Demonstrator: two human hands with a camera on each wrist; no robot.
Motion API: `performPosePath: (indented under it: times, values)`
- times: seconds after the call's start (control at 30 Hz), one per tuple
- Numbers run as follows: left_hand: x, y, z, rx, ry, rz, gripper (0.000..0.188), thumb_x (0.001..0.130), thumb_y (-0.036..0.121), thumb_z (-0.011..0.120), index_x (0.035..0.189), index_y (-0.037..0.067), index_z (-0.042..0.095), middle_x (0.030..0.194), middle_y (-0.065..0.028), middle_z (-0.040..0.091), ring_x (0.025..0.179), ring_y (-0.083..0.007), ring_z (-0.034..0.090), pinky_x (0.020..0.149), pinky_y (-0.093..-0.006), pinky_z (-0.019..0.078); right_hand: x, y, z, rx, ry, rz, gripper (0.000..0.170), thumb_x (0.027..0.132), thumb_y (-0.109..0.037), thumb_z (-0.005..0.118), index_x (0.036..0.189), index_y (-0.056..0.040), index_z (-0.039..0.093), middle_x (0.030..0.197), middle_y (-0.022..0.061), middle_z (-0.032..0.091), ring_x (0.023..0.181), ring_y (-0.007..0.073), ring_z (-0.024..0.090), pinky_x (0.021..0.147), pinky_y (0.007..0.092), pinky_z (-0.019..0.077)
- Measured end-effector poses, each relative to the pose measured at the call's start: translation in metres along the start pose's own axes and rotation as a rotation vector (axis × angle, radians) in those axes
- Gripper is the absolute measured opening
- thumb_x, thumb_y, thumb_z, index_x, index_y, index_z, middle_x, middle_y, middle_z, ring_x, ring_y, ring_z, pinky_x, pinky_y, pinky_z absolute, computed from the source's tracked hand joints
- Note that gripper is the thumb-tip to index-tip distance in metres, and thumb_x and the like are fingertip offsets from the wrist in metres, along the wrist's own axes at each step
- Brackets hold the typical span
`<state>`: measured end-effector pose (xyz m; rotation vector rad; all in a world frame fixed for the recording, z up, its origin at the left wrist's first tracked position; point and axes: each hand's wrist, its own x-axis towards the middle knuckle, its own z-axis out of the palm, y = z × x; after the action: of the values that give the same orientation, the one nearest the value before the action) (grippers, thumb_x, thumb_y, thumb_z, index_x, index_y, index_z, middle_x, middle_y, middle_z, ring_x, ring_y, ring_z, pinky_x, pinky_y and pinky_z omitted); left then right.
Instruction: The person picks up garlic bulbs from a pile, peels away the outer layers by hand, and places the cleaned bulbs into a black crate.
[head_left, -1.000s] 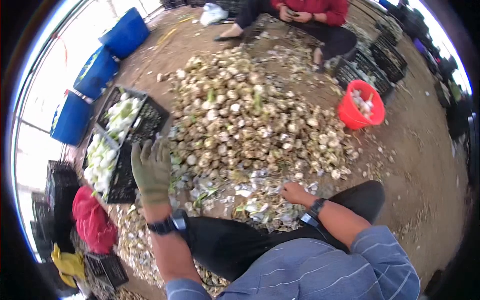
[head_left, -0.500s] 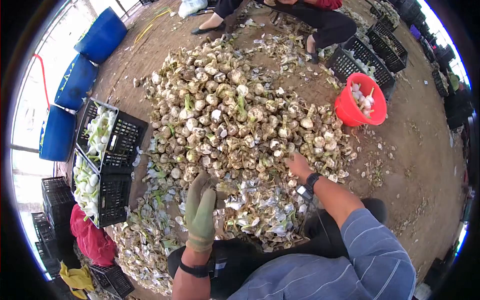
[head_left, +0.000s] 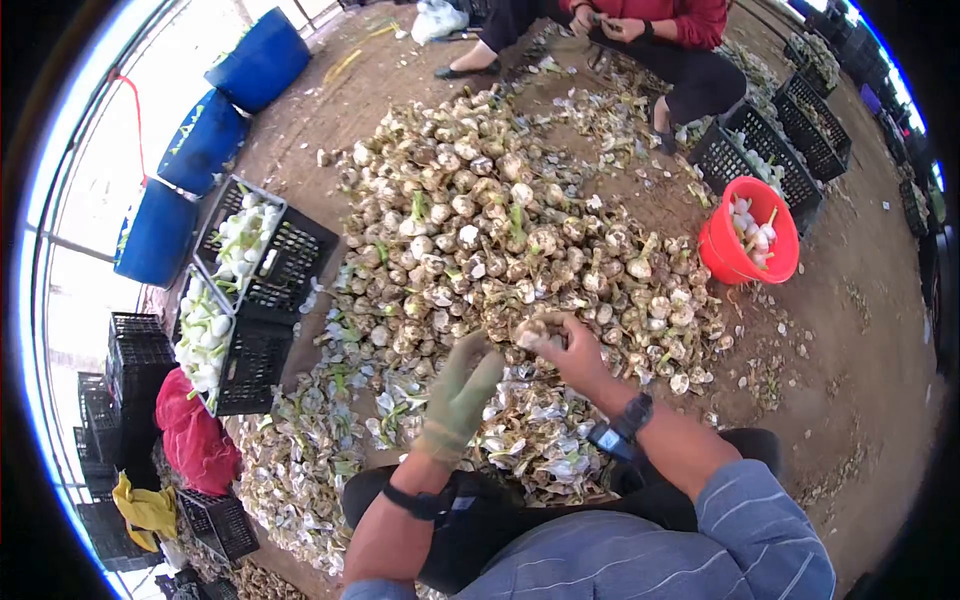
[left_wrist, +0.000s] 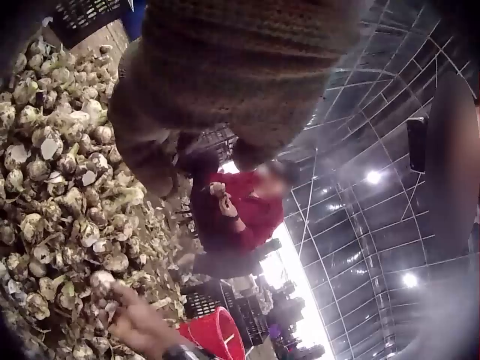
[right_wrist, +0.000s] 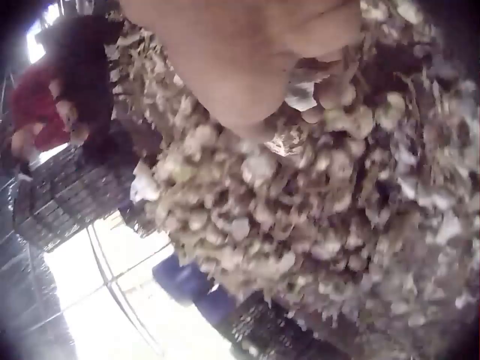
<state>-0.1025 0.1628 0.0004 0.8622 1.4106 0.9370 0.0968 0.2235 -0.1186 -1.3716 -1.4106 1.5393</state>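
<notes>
A heap of garlic bulbs (head_left: pixel 450 220) with dry skins and stalks lies in front of the person. The bare right hand (head_left: pixel 580 358) pinches one bulb (head_left: pixel 530 334) between thumb and fingers at the heap's near edge; the right wrist view shows this hand (right_wrist: pixel 247 52) close up over the heap. Just left of it, the gloved left hand (head_left: pixel 464 392) has its fingers apart and slightly bent, with nothing seen in them. In the left wrist view the glove (left_wrist: pixel 225 75) fills the top, and the right hand (left_wrist: pixel 142 322) is at a bulb (left_wrist: pixel 101 280).
Black crates of white garlic (head_left: pixel 205 335) stand at left, near blue barrels (head_left: pixel 155 232). A red bucket (head_left: pixel 722 250) with bulbs stands at right. Loose skins (head_left: pixel 545 440) cover the ground before the legs. Another person in red (head_left: pixel 690 25) sits beyond the heap.
The left hand has moved from beside the crates to the heap's near edge. The right hand has moved forward, then left toward the left hand, and now has a bulb in its fingers.
</notes>
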Motion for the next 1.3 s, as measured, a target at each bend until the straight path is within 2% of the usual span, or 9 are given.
performPosePath:
  times: [0.07, 0.17, 0.37, 0.4, 0.5, 0.67, 0.93, 1.2, 1.3]
  values:
    - [-0.003, 0.009, 0.017, -0.069, -0.026, -0.081, 0.060, 0.097, 0.037, 0.062, 0.138, -0.004, 0.048, 0.119, -0.0095, 0.061, 0.102, -0.0154, 0.060, 0.082, -0.0291, 0.0510, -0.043, -0.072, 0.002, -0.160, -0.019, -0.246, 0.054, 0.087, -0.036, 0.074, 0.127, -0.0042, 0.057, 0.122, 0.0144, 0.063, 0.112, 0.0266, 0.062, 0.099, 0.0394, 0.0473]
    - [-0.015, 0.000, 0.030, -0.165, -0.088, -0.021, 0.057, 0.095, 0.029, 0.067, 0.137, -0.004, 0.050, 0.115, -0.0078, 0.064, 0.102, -0.0131, 0.061, 0.081, -0.0257, 0.0517, -0.082, -0.081, 0.000, -0.383, 0.061, -0.541, 0.054, 0.084, -0.033, 0.077, 0.125, -0.0030, 0.058, 0.122, 0.0155, 0.062, 0.115, 0.0264, 0.060, 0.099, 0.0399, 0.0470]
    - [-0.071, 0.007, 0.058, 0.220, -0.113, 0.322, 0.051, 0.084, 0.017, 0.075, 0.129, 0.000, 0.060, 0.118, -0.0126, 0.066, 0.106, -0.0203, 0.063, 0.093, -0.0324, 0.0507, -0.148, -0.096, -0.034, 0.144, 0.027, -0.294, 0.037, 0.088, -0.012, 0.070, 0.121, -0.0023, 0.058, 0.111, 0.0077, 0.063, 0.099, 0.0156, 0.060, 0.085, 0.0313, 0.0493]
    - [-0.082, 0.020, 0.067, 0.406, -0.090, 0.589, 0.054, 0.076, 0.015, 0.080, 0.126, 0.003, 0.062, 0.121, -0.0167, 0.064, 0.110, -0.0282, 0.063, 0.094, -0.0368, 0.0517, -0.155, -0.096, -0.035, 0.181, 0.015, -0.258, 0.035, 0.089, -0.013, 0.070, 0.120, -0.0018, 0.058, 0.109, 0.0074, 0.063, 0.098, 0.0143, 0.060, 0.084, 0.0309, 0.0496]
    - [-0.107, 0.024, 0.079, 0.664, -0.067, 0.815, 0.060, 0.069, 0.009, 0.084, 0.125, 0.003, 0.062, 0.121, -0.0163, 0.063, 0.109, -0.0304, 0.063, 0.093, -0.0378, 0.0514, -0.179, -0.103, -0.042, 0.163, 0.024, -0.227, 0.031, 0.092, -0.012, 0.066, 0.118, 0.0004, 0.058, 0.100, 0.0060, 0.065, 0.091, 0.0108, 0.061, 0.077, 0.0276, 0.0515]
    - [-0.136, 0.018, 0.090, 0.865, 0.015, 0.986, 0.063, 0.064, 0.015, 0.086, 0.123, 0.006, 0.064, 0.119, -0.0134, 0.061, 0.107, -0.0342, 0.060, 0.090, -0.0427, 0.0510, -0.207, -0.098, -0.031, 0.518, -0.007, -0.095, 0.028, 0.093, -0.006, 0.061, 0.119, 0.0006, 0.057, 0.094, 0.0051, 0.067, 0.079, 0.0080, 0.063, 0.067, 0.0221, 0.0513]
    - [-0.168, -0.006, 0.092, 0.638, 0.032, 0.828, 0.058, 0.070, 0.013, 0.086, 0.123, 0.007, 0.064, 0.121, -0.0155, 0.063, 0.110, -0.0326, 0.062, 0.093, -0.0391, 0.0518, -0.230, -0.077, -0.030, 0.512, -0.115, -0.078, 0.023, 0.092, -0.004, 0.055, 0.114, -0.0022, 0.056, 0.088, 0.0008, 0.062, 0.075, 0.0058, 0.056, 0.066, 0.0227, 0.0477]
    - [-0.188, -0.020, 0.090, -0.217, -0.221, 0.014, 0.054, 0.085, 0.005, 0.072, 0.135, -0.005, 0.054, 0.122, -0.0095, 0.062, 0.106, -0.0128, 0.061, 0.091, -0.0267, 0.0516, -0.243, -0.078, -0.045, 0.328, -0.194, -0.139, 0.017, 0.089, -0.004, 0.059, 0.105, -0.0037, 0.062, 0.093, -0.0006, 0.062, 0.084, 0.0049, 0.055, 0.074, 0.0240, 0.0482]
    - [-0.189, -0.027, 0.099, -0.083, -0.145, 0.206, 0.052, 0.086, 0.005, 0.071, 0.134, -0.006, 0.054, 0.123, -0.0099, 0.062, 0.106, -0.0139, 0.062, 0.092, -0.0268, 0.0515, -0.238, -0.063, -0.046, 0.247, -0.203, -0.187, 0.022, 0.089, -0.011, 0.068, 0.109, -0.0022, 0.064, 0.100, 0.0042, 0.068, 0.093, 0.0115, 0.061, 0.081, 0.0294, 0.0506]
